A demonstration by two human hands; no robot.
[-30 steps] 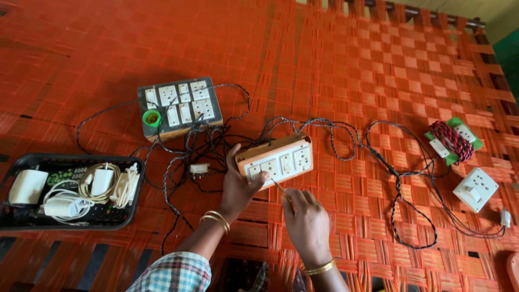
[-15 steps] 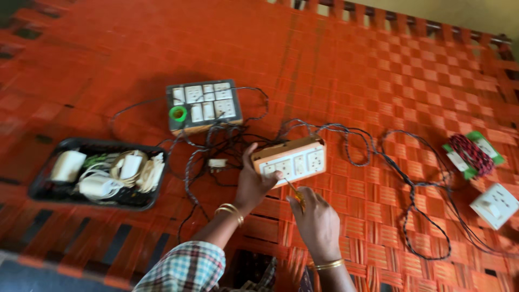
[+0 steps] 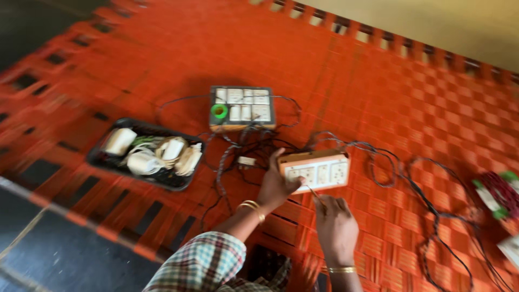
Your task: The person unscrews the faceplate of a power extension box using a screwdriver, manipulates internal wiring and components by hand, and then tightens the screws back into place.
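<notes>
The person's left hand point(image 3: 275, 186) grasps the near-left end of a wooden switch box with a cream plate of sockets and switches point(image 3: 316, 170), thumb up along its left edge and fingers curled under the front; a gold bangle sits on that wrist, and a checked sleeve covers the forearm toward the near edge of the orange woven-strap cot point(image 3: 378, 75); the right hand point(image 3: 335, 227), also bangled, has its fingers closed in a pinch on a thin screwdriver-like tool point(image 3: 313, 193), whose tip touches the front face of the switch box near its lower middle; the box lies roughly at the centre of the cot, tilted slightly, its face upward.

Black tangled wires point(image 3: 248, 146) run from the box's far side toward a second, darker switchboard with white switches and a green round part point(image 3: 241, 107), which lies farther in, toward the cot's far edge; another cable point(image 3: 427, 200) loops off toward the right edge of the cot, where a bundle wrapped in red wire with green ends point(image 3: 497, 194) shows, blurred; a black rectangular plastic tray point(image 3: 102, 160) holding white fittings and coiled cream cord point(image 3: 157, 154) rests near the cot's left edge, well apart from both hands; a small white plug-like piece point(image 3: 247, 160) lies among the wires just left of the left hand.
</notes>
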